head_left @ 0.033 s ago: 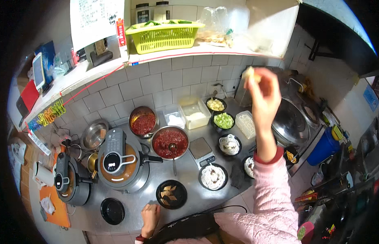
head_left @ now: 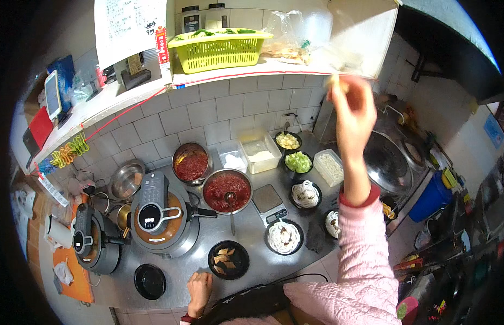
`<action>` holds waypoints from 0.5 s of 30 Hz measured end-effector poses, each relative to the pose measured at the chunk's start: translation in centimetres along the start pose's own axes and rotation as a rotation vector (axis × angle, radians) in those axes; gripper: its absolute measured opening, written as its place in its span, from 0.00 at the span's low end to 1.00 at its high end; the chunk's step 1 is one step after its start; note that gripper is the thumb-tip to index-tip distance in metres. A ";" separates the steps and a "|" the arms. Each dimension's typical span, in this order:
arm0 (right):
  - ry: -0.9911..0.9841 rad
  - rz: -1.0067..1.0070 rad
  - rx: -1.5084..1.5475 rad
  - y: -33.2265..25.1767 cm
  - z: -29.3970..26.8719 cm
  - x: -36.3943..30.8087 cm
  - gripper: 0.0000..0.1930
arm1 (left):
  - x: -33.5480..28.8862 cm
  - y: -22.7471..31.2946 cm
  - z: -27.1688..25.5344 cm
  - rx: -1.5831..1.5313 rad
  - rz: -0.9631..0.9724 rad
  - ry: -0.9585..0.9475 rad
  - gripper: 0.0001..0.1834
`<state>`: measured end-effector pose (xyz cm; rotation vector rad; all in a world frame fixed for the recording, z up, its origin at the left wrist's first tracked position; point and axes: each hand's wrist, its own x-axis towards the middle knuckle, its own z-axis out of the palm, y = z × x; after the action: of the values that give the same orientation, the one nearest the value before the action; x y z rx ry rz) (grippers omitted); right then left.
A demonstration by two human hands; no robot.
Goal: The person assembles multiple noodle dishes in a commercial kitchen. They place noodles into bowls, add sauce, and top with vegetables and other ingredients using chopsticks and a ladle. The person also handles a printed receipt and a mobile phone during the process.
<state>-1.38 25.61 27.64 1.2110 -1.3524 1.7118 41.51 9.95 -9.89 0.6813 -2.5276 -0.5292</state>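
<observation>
My right hand (head_left: 354,103) is raised high in front of the shelf. Its thumb and fingertips pinch a small pale yellowish piece (head_left: 333,82), blurred by motion. My left hand (head_left: 199,292) rests at the counter's near edge with its fingers curled in; nothing shows in it. Close to it are a black bowl (head_left: 228,273) with several tan slices and an empty black bowl (head_left: 149,281). Black bowls of white noodles topped with dark sauce, including one noodle bowl (head_left: 283,250), stand near my right forearm. Another noodle bowl (head_left: 332,223) is partly covered by my sleeve.
Two grey cookers (head_left: 164,230) stand on the left. Behind are pots of red sauce (head_left: 228,190), a kitchen scale (head_left: 269,200), and bowls of chopped green vegetable (head_left: 298,161) and yellowish cubes (head_left: 287,141). A shelf holds a lime-green basket (head_left: 222,51). A lidded wok (head_left: 390,162) sits right.
My right hand has risen slightly toward the shelf, still pinching the small pale piece. My left hand stays in place at the counter edge.
</observation>
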 end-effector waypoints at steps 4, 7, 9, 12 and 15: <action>0.070 -0.231 -0.215 6.0 4.3 13.2 0.10 | -0.5 0.6 -0.6 0.055 -0.065 0.047 0.09; -0.168 0.061 -0.648 11.1 6.9 19.6 0.20 | -1.2 1.0 -0.9 0.085 -0.168 0.010 0.08; -0.248 0.171 -0.650 12.9 7.0 21.4 0.29 | -1.7 1.0 -1.1 0.083 -0.157 0.080 0.07; -0.081 -0.156 -0.347 12.1 5.5 19.4 0.22 | -2.8 0.8 -1.2 0.090 -0.236 0.116 0.05; 0.088 0.084 0.074 8.5 4.6 11.7 0.16 | -3.6 0.6 -1.3 0.094 -0.268 0.088 0.07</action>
<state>-12.06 18.18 35.51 1.1191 -1.3142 1.8665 44.72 12.08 -9.74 1.0638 -2.4048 -0.4602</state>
